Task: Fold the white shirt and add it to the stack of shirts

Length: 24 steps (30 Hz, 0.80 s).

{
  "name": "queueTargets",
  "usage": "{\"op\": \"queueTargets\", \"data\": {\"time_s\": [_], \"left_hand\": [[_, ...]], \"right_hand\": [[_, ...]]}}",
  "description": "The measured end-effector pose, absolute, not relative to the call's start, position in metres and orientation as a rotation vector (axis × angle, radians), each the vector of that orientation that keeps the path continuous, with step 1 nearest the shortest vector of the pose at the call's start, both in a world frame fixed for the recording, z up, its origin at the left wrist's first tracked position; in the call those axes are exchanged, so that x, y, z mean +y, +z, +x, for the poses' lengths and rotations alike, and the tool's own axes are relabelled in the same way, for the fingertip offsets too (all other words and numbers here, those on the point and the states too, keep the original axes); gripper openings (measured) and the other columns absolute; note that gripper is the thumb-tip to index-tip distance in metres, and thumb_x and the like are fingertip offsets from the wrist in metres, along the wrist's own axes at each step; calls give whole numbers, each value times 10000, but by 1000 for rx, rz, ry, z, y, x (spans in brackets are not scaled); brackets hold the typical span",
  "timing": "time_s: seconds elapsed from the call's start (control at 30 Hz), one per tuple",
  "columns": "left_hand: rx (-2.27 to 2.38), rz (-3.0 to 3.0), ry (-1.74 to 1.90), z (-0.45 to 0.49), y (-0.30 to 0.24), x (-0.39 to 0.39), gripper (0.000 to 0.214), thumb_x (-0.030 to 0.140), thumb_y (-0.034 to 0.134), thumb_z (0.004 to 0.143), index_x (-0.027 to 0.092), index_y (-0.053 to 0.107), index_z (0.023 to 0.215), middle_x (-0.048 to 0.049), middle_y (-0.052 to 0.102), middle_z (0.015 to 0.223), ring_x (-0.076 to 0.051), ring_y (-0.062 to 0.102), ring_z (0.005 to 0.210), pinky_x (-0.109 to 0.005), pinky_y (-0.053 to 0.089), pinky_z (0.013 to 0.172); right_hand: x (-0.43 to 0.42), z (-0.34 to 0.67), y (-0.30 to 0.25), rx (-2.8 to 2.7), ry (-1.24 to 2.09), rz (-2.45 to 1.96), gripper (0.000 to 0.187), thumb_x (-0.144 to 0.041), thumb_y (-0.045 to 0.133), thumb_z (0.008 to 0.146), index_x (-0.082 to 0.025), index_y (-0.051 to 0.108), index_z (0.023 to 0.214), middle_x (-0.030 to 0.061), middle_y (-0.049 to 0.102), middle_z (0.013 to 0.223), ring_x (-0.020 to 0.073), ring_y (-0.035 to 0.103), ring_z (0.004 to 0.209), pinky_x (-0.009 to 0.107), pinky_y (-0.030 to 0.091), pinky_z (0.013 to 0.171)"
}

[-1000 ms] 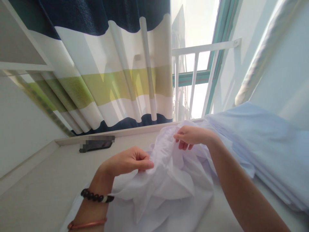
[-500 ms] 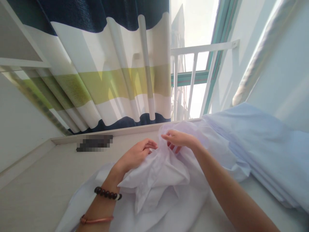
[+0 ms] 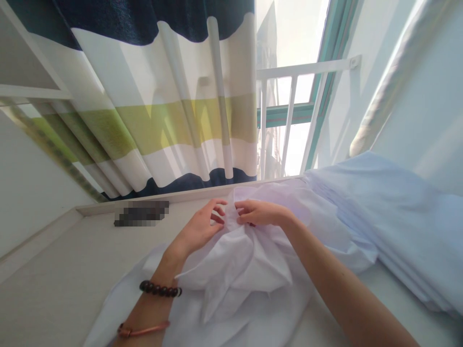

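A crumpled white cloth garment point(image 3: 253, 260) lies spread in front of me, with a gathered part standing up between my hands. My right hand point(image 3: 258, 213) pinches that gathered part from the right, fingers bent and close together. On the other side, my left hand point(image 3: 204, 224) is curved with its fingers apart, the fingertips at the edge of the cloth. Its thumb is mostly hidden. Dark beads point(image 3: 159, 289) and a copper-coloured bangle point(image 3: 142, 329) circle my left wrist and forearm.
Folded white cloth point(image 3: 390, 217) is stacked at the right. A pixelated dark object point(image 3: 141, 213) lies on the pale board point(image 3: 72, 255) at the left. Behind are a raised rim point(image 3: 177, 196), a striped curtain point(image 3: 152, 120) and a white rail point(image 3: 307, 71) before the window.
The gathered cloth between my hands has shifted slightly left. My right hand has moved left and closed onto it, while my left hand has moved slightly left and its fingers have spread.
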<state>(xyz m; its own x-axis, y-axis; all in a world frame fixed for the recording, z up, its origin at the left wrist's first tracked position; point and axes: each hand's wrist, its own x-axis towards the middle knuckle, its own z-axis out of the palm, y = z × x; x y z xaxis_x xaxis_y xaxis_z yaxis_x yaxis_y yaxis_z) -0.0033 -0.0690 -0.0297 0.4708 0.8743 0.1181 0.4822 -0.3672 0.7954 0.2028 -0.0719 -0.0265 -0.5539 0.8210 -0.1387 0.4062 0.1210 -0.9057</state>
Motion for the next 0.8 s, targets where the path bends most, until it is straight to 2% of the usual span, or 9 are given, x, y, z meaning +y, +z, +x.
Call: {"op": "queueTargets", "data": {"time_s": [0.07,0.13,0.27,0.37,0.47,0.57,0.63,0.7,0.8], "left_hand": [[1140,2024,765,-7,-28,-68,707,189,608,688,273,425,1366,-43,550,1065,-160,622,786,-302,533,685],[1120,2074,777,-8,-26,-70,731,204,599,709,304,398,1404,-53,522,1126,-161,607,834,-288,534,690],[1061,2263,683,-7,-22,-74,229,261,583,761,214,694,956,-46,530,1031,-159,597,827,-274,513,728],[1124,2390,777,-9,-17,-74,121,257,563,761,174,617,692,-45,545,960,-154,592,785,-281,499,743],[1185,2428,1082,-15,-9,-72,176,242,520,760,182,491,597,-71,604,1032,-184,608,920,-296,480,834],[1273,2387,1374,-21,1,-74,190,242,498,745,195,439,571,-75,638,1150,-205,597,1045,-299,455,903],[1356,2344,1437,-22,6,-78,186,247,494,736,200,440,564,-52,688,1062,-196,619,988,-272,469,855],[1449,2316,1376,-21,10,-84,189,277,514,735,203,464,568,-15,700,811,-170,629,780,-234,477,691],[1552,2314,1306,-20,15,-91,157,306,568,706,202,497,613,47,540,535,-121,502,518,-207,387,493]], "right_hand": [[-77,201,-22,-1999,1718,-932,174,-132,554,765,-159,631,919,-36,607,753,89,542,686,193,450,662],[-81,199,-17,-2006,1931,-758,156,-160,605,743,-146,661,887,-28,636,775,113,576,772,226,459,771],[-85,200,-12,-2074,1904,-691,144,-226,687,715,-152,686,838,-41,635,762,113,561,768,215,439,778],[-87,209,-6,-2034,1794,-745,200,-329,678,756,-156,664,855,-43,605,749,94,529,707,200,430,702],[-91,221,3,-2094,1667,-801,341,-440,673,759,-169,635,962,-31,600,795,109,539,722,205,430,653],[-91,224,7,-2286,1319,-1141,399,-397,740,679,-185,634,999,-2,637,856,164,581,775,230,447,642],[-86,222,3,-2279,937,-1431,317,-280,729,661,-181,654,953,30,668,897,200,602,806,253,458,661],[-79,220,-4,-2157,652,-1576,248,-171,645,676,-163,670,923,67,688,943,226,614,855,275,467,704],[-74,224,-7,-2061,570,-1608,288,-105,557,672,-160,689,923,76,707,959,236,628,890,286,481,728]]}}
